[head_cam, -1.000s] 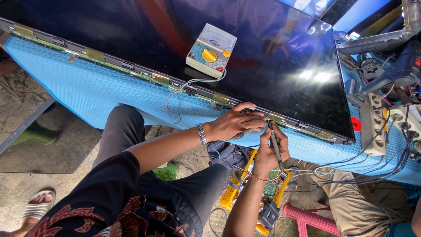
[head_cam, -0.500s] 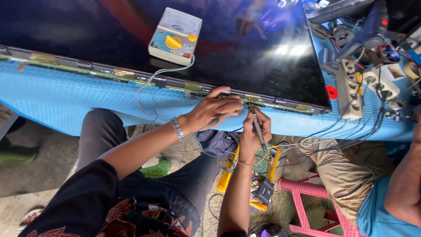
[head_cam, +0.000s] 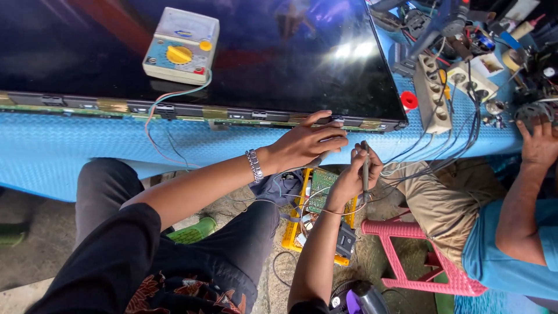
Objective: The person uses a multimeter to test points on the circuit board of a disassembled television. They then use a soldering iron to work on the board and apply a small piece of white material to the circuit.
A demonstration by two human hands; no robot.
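A large dark flat screen panel (head_cam: 279,52) lies on a table with a blue cover (head_cam: 87,151). My left hand (head_cam: 308,142) rests on the panel's near edge strip, fingers spread and pressing down. Just to its right, my right hand (head_cam: 360,171) grips a thin pen-like tool (head_cam: 366,168), its tip pointing up at the panel edge. A pale multimeter (head_cam: 181,46) with a yellow dial sits on the screen, its red and black leads trailing down over the near edge.
At the table's right end lie a white power strip (head_cam: 433,87), a red cap (head_cam: 409,100) and tangled cables. Another person in a blue shirt (head_cam: 511,256) sits there, one hand on the table. A pink stool (head_cam: 418,250) and a yellow circuit-board frame (head_cam: 317,197) stand below.
The view has shifted so the panel and multimeter sit further left. My hands stay at the same spot on the panel edge. The other person's hand has come into sight at the right.
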